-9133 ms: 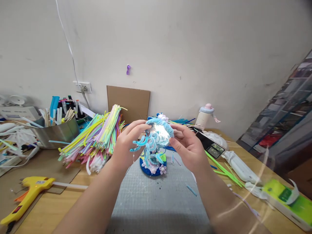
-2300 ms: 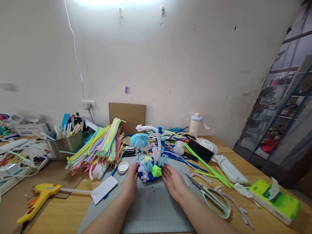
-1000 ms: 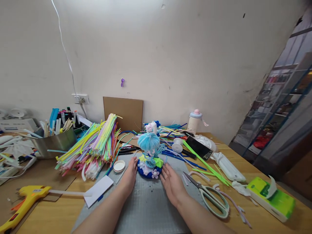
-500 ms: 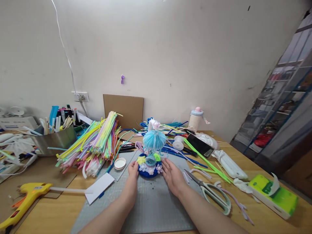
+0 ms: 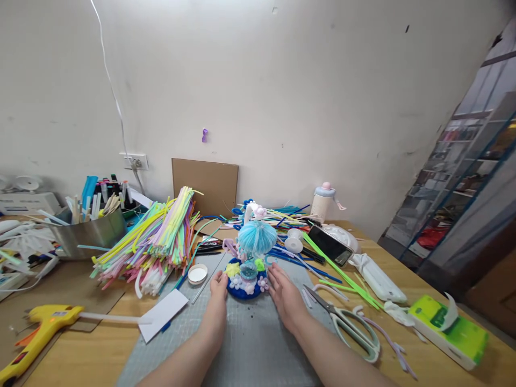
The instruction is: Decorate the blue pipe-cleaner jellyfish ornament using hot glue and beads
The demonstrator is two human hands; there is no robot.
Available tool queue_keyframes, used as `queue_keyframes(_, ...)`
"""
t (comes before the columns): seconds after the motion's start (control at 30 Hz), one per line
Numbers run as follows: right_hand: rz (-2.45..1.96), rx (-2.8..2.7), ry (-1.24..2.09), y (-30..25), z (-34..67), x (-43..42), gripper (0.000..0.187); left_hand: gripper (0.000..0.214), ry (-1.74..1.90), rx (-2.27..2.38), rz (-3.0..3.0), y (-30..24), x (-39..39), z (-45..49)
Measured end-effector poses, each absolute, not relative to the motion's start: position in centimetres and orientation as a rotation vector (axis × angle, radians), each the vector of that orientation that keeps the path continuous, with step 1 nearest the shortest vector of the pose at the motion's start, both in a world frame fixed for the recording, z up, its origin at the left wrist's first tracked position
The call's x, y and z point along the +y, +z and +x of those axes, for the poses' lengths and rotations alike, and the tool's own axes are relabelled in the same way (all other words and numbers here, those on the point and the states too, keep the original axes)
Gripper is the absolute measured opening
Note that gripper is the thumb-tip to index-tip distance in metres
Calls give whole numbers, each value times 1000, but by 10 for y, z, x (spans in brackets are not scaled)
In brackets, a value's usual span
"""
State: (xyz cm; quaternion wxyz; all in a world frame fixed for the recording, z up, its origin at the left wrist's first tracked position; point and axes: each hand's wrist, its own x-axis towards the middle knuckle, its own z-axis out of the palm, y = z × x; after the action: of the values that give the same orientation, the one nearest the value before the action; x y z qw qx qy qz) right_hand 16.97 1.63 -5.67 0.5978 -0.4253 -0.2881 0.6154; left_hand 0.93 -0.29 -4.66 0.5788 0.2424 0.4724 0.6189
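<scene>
A pipe-cleaner ornament stands upright on the grey cutting mat. It has a fluffy light-blue dome, a white arched stem with pale flowers on top, and a round dark-blue base trimmed with small white and lilac flowers and yellow tufts. My left hand is at the base's left edge, fingers loosely bent and close against it; whether they touch is hard to tell. On the other side my right hand lies with fingers extended, beside the base. Neither hand is wrapped round the ornament.
Scissors lie right of my right arm, near a green tissue pack. Left are a yellow glue gun, a white card and a pipe-cleaner bundle. Behind stand a white spool, a phone and a bottle.
The view has shifted slightly, so most things sit a little lower. Both hands remain on either side of the ornament, which still stands on the mat.
</scene>
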Motion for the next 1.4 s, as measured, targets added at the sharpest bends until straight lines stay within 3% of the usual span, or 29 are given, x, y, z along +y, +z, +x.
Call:
queue_keyframes(0.23,-1023,-1146,1139,-53,167,13,31,42,1465,1181,518,-42,-3,9)
queue_keyframes(0.77,-1063,-1522,946,-54,160,13,26,35,1449,1178,588,-40,-4,11)
queue_keyframes(1.3,-1190,-1336,876,-60,171,7,49,40,1424,1282,634,-53,-1,8)
queue_keyframes(1.4,-1203,-1312,880,-59,173,4,44,40,1407,1473,876,-47,-5,4)
